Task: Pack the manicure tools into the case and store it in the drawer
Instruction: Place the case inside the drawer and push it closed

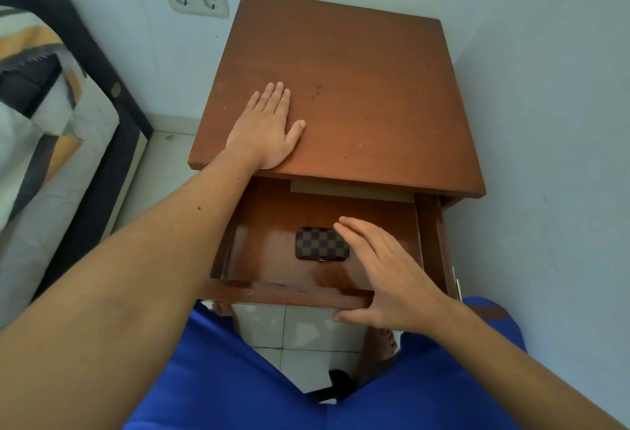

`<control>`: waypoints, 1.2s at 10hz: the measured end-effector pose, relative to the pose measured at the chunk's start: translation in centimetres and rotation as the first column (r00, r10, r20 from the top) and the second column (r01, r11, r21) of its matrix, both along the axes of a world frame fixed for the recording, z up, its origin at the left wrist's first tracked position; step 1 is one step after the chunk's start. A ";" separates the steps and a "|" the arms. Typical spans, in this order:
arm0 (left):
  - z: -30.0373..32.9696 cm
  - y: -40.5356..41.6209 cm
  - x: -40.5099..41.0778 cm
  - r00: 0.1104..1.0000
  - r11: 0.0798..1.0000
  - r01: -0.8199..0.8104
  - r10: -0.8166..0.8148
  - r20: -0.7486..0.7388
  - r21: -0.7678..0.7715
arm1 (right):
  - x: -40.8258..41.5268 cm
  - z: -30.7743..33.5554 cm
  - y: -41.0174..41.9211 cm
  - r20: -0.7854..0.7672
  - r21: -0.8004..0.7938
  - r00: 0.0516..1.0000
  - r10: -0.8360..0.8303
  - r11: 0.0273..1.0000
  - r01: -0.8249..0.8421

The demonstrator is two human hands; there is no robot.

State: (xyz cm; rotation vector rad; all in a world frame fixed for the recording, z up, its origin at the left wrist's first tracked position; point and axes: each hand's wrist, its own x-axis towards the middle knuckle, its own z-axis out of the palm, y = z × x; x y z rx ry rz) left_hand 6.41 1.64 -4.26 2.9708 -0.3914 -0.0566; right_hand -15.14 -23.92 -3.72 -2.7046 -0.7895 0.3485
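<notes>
While the small brown checkered manicure case (322,243) lies closed and flat on the floor of the pulled-out brown wooden drawer (283,295), the right hand (388,273) hovers just right of it, fingers spread wide, holding nothing. Farther off, the left hand (267,128) rests flat, fingers straight, on the brown wooden nightstand top (368,88).

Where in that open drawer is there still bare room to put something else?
Left of the case, bare wood runs to the drawer's left wall, and a strip lies behind it. The front-right corner is crowded: the right hand hangs there. On the tabletop, everything right of the left hand is bare.
</notes>
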 end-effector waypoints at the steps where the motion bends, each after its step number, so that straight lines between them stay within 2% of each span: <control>1: 0.1 -0.1 0.0 1.000 1.000 -0.004 0.004 0.003 0.004 | 0.8 0.1 0.0 0.057 -0.065 0.998 -0.028 0.997 0.032; 2: 0.1 -0.1 0.0 1.000 1.000 0.001 -0.001 0.004 0.003 | 2.3 0.8 0.4 0.133 -0.147 0.991 0.003 0.989 0.017; 4: 0.0 0.0 0.0 1.000 1.000 0.001 -0.001 0.002 -0.002 | 5.9 1.4 0.4 0.158 -0.194 0.987 -0.023 0.980 0.054; 8: -0.1 -0.1 0.0 1.000 1.000 0.000 0.000 0.002 0.004 | 11.2 0.6 0.3 0.250 -0.067 0.964 -0.096 0.991 0.116; 9: -0.1 -0.1 0.1 1.000 1.000 0.000 0.000 0.006 -0.001 | 11.8 -0.3 0.5 0.322 -0.048 0.940 -0.109 0.990 0.131; 10: -0.1 -0.1 0.0 1.000 1.000 -0.004 0.004 0.007 -0.005 | 12.3 -0.7 0.9 0.402 -0.030 0.906 -0.137 0.986 0.163; 12: -0.2 -0.1 0.1 1.000 1.000 -0.001 0.001 0.009 -0.009 | 12.8 -0.7 0.7 0.417 -0.044 0.900 -0.128 0.986 0.161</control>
